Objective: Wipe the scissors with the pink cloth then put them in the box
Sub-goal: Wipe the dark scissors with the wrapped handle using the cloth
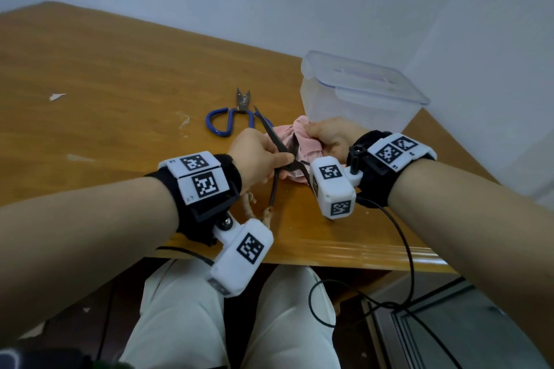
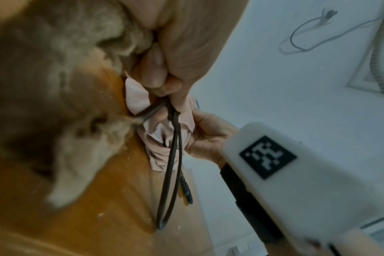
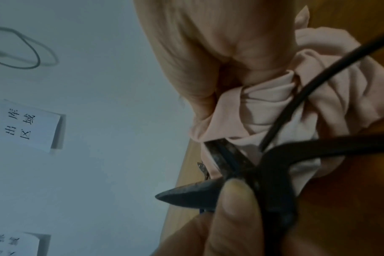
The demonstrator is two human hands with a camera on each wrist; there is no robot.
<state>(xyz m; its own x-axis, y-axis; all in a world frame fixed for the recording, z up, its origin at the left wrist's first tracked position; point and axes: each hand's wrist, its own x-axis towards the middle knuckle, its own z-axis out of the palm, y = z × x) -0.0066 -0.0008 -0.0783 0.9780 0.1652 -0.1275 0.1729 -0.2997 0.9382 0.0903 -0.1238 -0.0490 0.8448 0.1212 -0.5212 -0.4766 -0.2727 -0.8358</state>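
Fingers of my left hand (image 1: pixel 257 156) pinch the black scissors (image 1: pixel 271 136) at the pivot while my right hand (image 1: pixel 331 136) grips the pink cloth (image 1: pixel 299 144) bunched round 1 blade.

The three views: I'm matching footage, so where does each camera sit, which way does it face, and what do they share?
Head: worn on the head, facing down at the table; shows both forearms, left hand, right hand, knees.
Left wrist: looks along the left hand toward the right hand.
Right wrist: looks along the right hand toward a left fingertip and wall.
Shared: dark scissors and pink cloth.
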